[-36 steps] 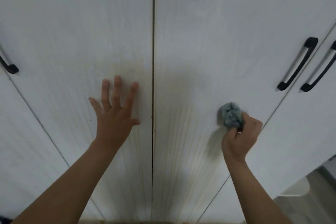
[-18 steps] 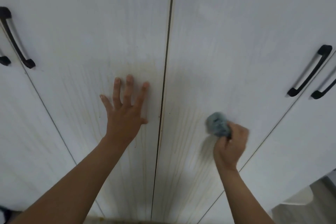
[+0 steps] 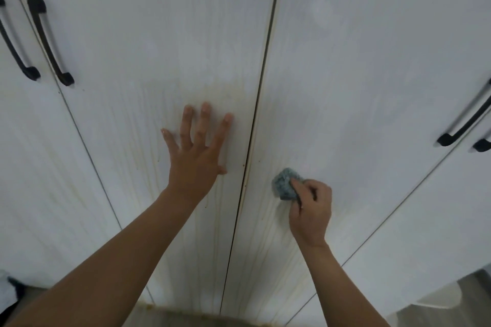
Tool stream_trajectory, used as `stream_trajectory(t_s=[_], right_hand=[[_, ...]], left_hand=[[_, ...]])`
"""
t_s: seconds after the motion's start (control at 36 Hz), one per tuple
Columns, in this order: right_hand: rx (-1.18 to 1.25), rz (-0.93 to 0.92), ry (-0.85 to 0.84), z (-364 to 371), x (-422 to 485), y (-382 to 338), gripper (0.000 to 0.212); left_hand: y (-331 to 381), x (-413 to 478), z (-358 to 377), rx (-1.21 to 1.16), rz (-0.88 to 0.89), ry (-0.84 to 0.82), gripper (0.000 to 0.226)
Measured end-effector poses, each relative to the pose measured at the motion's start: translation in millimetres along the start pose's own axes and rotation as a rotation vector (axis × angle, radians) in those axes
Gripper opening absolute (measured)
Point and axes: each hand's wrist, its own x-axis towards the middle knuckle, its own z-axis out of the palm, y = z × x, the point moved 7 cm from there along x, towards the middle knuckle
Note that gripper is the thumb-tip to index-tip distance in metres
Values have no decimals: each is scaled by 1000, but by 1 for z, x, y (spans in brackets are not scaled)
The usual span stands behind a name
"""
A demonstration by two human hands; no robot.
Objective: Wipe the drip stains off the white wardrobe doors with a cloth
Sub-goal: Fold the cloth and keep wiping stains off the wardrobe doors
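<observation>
1. Head view looks down the white wardrobe doors (image 3: 372, 61). I see the two middle panels meeting at a dark vertical seam (image 3: 261, 87).
2. I read the left hand (image 3: 195, 164) as flat on the panel left of the seam, fingers straight and spread. It holds nothing.
3. The right hand (image 3: 310, 210) has its fingers curled round a bunched blue-grey cloth (image 3: 285, 184). It presses the cloth against the panel right of the seam, just beside that seam and lower than the left fingertips.
4. Drip stains (image 3: 268, 260) show as thin yellowish-brown streaks running down both panels, below and around the hands. They are densest near the seam and toward the bottom edge. A faint brownish patch sits just above the left fingers.
5. A left pair of black handles (image 3: 49, 40) and a right pair of black handles (image 3: 465, 122) sit near the frame edges, well apart from both hands.
6. Grey floor (image 3: 465, 300) shows at the lower right. A dark-and-pale thing in the lower left corner (image 3: 8, 289) I cannot identify.
</observation>
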Motion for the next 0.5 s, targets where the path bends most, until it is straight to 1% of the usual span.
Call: stream_trajectory(t_s=[0.03,0.11,0.19,0.25,0.33,0.39,0.44,0.5], right_hand=[[41,47,36,-7,3,4,39],[155,192,255,-41,37,6,44],[207,172,378,-62,77,-3,49],[201,149,393,-60,87,-5,48],[159,133,361,-39,77,-4,46],[105,54,288,-20,57,-9,41],[37,-58,139,-1,31,-14,35],[4,-136,-20,14,4,-14,35]], left_hand=[[0,0,1,-2,-1,1,145],[0,-1,0,-9,-18,-2,144],[0,0,0,-43,-24,-16,143],[-1,-1,0,-49,-29,-20,144],[-2,-1,1,-42,-33,-13,144],[-1,-1,0,-29,-35,-8,145],[-1,0,0,-23,-39,-11,147],[-1,0,0,-16,-40,-15,148]])
